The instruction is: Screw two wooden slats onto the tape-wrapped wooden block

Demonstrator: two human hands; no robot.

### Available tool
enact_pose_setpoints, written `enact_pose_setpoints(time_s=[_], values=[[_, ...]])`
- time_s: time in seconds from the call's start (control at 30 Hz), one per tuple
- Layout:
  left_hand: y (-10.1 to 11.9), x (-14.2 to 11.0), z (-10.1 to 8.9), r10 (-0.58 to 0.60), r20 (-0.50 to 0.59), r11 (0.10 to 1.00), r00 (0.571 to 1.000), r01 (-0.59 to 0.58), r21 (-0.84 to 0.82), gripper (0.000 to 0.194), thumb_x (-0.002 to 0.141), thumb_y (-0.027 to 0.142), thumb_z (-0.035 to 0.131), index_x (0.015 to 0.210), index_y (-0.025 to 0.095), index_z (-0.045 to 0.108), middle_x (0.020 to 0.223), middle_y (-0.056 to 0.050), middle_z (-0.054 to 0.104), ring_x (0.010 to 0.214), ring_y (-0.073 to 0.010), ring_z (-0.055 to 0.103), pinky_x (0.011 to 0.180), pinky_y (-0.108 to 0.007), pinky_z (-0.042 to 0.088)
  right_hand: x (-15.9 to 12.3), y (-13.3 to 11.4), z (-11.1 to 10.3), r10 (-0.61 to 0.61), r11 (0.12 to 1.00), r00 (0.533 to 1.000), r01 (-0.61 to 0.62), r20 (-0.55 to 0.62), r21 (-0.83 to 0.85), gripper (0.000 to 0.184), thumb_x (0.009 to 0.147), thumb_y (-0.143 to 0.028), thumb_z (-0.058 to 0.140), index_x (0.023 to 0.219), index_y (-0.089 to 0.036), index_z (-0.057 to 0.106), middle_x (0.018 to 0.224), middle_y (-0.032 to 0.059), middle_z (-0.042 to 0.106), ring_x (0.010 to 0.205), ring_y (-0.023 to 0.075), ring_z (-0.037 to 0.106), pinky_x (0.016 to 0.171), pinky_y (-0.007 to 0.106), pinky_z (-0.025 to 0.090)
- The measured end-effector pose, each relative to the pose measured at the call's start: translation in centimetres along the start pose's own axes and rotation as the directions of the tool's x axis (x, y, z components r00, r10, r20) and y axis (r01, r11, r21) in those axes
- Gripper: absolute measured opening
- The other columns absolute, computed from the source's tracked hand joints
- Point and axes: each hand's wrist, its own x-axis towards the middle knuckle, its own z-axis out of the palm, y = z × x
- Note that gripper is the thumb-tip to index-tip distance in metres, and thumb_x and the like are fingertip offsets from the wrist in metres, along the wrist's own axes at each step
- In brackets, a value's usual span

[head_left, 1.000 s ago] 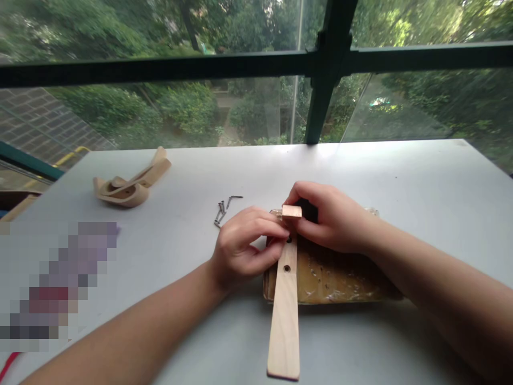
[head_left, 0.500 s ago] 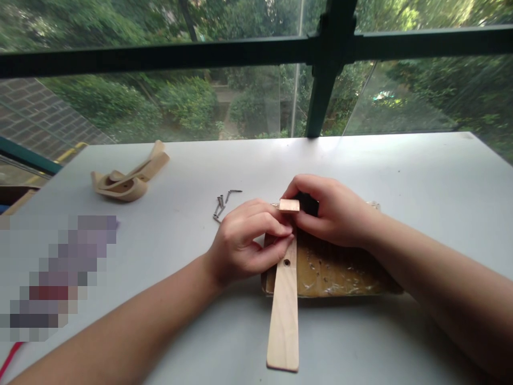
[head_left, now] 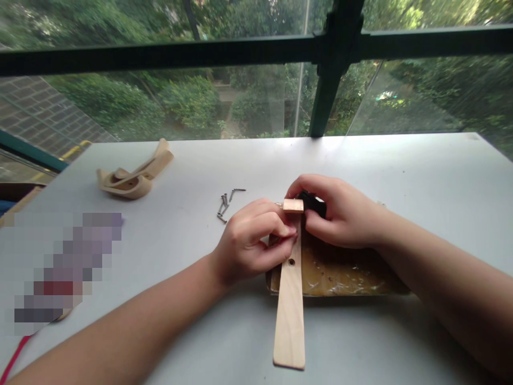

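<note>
A pale, flat wooden strip with an upturned far end (head_left: 289,315) lies lengthwise across the left part of a brown, tape-covered rectangular block (head_left: 340,272), its broad near end reaching past the block's near edge, over a white tabletop (head_left: 224,331). The left hand (head_left: 256,235) is at the strip's middle, thumb and forefinger drawn narrowly together over the wood; whether something small sits between the tips cannot be told. The right hand (head_left: 344,208) curves around a mostly hidden black object (head_left: 316,204) beside the upturned end; how firmly those fingers close on it does not show.

The strip looks light and stiff, with smooth faces that may slide a little on the glossy tape. The wood should take firm pressure, though the thin part around the dark round hole (head_left: 292,262) is probably its weakest place. The long edges of the near end, or the upturned end, seem the best holds. Slender grey metal screws (head_left: 223,206) lie farther left, and curved pale wooden pieces (head_left: 136,188) rest at the far left.
</note>
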Motion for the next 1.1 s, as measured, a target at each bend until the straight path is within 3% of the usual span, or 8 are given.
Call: enact_pose_setpoints(time_s=[0.13, 0.3, 0.37, 0.47, 0.63, 0.77, 0.93, 1.1], values=[[0.0, -0.5, 0.4, -0.098, -0.04, 0.994, 0.994, 0.096, -0.047, 0.022, 0.073, 0.002, 0.072, 0.083, 0.019, 0.063, 0.077, -0.001, 0.067, 0.072, -0.0144, 0.061, 0.071, -0.031, 0.051, -0.3, 0.3, -0.2, 0.047, 0.998, 0.998, -0.049, -0.044, -0.042, 0.036, 0.075, -0.007, 0.052, 0.107, -0.018, 0.06, 0.09, 0.0017, 0.067, 0.077, 0.016, 0.059, 0.07, 0.03, 0.046], [0.6, -0.7, 0.6, -0.233, -0.037, 0.972, 0.972, 0.233, -0.004, 0.018, 0.076, 0.008, 0.069, 0.089, 0.019, 0.064, 0.081, -0.001, 0.067, 0.074, -0.0141, 0.061, 0.072, -0.03, 0.052, -0.3, 0.9, 0.0, 0.074, 0.976, 0.99, -0.047, -0.123, 0.213, 0.04, 0.08, -0.002, 0.048, 0.115, -0.018, 0.057, 0.099, 0.0044, 0.067, 0.091, 0.0178, 0.064, 0.084, 0.033, 0.051], [0.8, -0.7, 0.7, -0.263, -0.035, 0.965, 0.964, 0.263, 0.004, 0.02, 0.076, 0.008, 0.068, 0.092, 0.019, 0.065, 0.084, -0.001, 0.068, 0.077, -0.0142, 0.062, 0.074, -0.029, 0.053, -0.2, 1.0, 0.1, 0.08, 0.969, 0.99, -0.049, -0.119, 0.244, 0.038, 0.082, -0.002, 0.048, 0.115, -0.018, 0.057, 0.1, 0.0048, 0.067, 0.093, 0.0181, 0.065, 0.086, 0.034, 0.052], [1.0, -0.8, 0.8, -0.269, -0.054, 0.963, 0.962, 0.27, 0.019, 0.022, 0.076, 0.006, 0.068, 0.092, 0.02, 0.065, 0.085, 0.0, 0.069, 0.079, -0.0141, 0.062, 0.076, -0.029, 0.052, -0.2, 0.9, 0.0, 0.058, 0.978, 0.993, -0.036, -0.105, 0.205, 0.037, 0.081, -0.002, 0.049, 0.113, -0.019, 0.059, 0.1, 0.0043, 0.067, 0.092, 0.0178, 0.064, 0.084, 0.033, 0.051], [1.4, -0.8, 1.0, -0.29, -0.101, 0.952, 0.952, 0.298, 0.07, 0.019, 0.075, 0.008, 0.069, 0.089, 0.02, 0.062, 0.079, 0.001, 0.065, 0.072, -0.0125, 0.057, 0.069, -0.028, 0.049, -0.6, 0.4, -0.4, -0.022, 0.988, 0.986, 0.047, -0.163, 0.149, 0.034, 0.075, -0.001, 0.044, 0.098, -0.02, 0.062, 0.084, 0.0009, 0.06, 0.074, 0.0146, 0.053, 0.07, 0.029, 0.044], [1.3, -0.8, 0.9, -0.311, -0.115, 0.947, 0.944, 0.318, 0.053, 0.021, 0.073, 0.009, 0.072, 0.087, 0.02, 0.061, 0.078, 0.002, 0.064, 0.071, -0.0117, 0.057, 0.068, -0.027, 0.047, -0.6, 0.1, -0.3, -0.044, 0.997, 0.995, 0.05, -0.085, 0.062, 0.025, 0.077, -0.008, 0.057, 0.1, -0.019, 0.061, 0.075, -0.0021, 0.056, 0.066, 0.0123, 0.049, 0.063, 0.027, 0.042], [1.0, -1.0, 1.0, -0.351, -0.069, 0.936, 0.934, 0.347, -0.061, 0.016, 0.075, 0.008, 0.07, 0.085, 0.019, 0.064, 0.085, -0.002, 0.068, 0.079, -0.0159, 0.062, 0.074, -0.032, 0.05, -0.3, 0.4, 0.0, -0.051, 0.999, 0.993, 0.049, -0.103, -0.021, 0.019, 0.082, -0.011, 0.059, 0.099, -0.019, 0.064, 0.09, 0.0019, 0.068, 0.079, 0.0151, 0.061, 0.074, 0.029, 0.048], [1.1, -0.9, 1.0, -0.317, -0.063, 0.946, 0.946, 0.311, -0.089, 0.016, 0.075, 0.006, 0.069, 0.081, 0.019, 0.062, 0.082, -0.001, 0.065, 0.078, -0.015, 0.059, 0.074, -0.031, 0.051, -0.3, 0.3, 0.2, -0.065, 0.998, 0.993, 0.062, -0.102, -0.034, 0.019, 0.083, -0.011, 0.059, 0.098, -0.02, 0.065, 0.091, 0.002, 0.07, 0.081, 0.0156, 0.063, 0.075, 0.028, 0.049]])
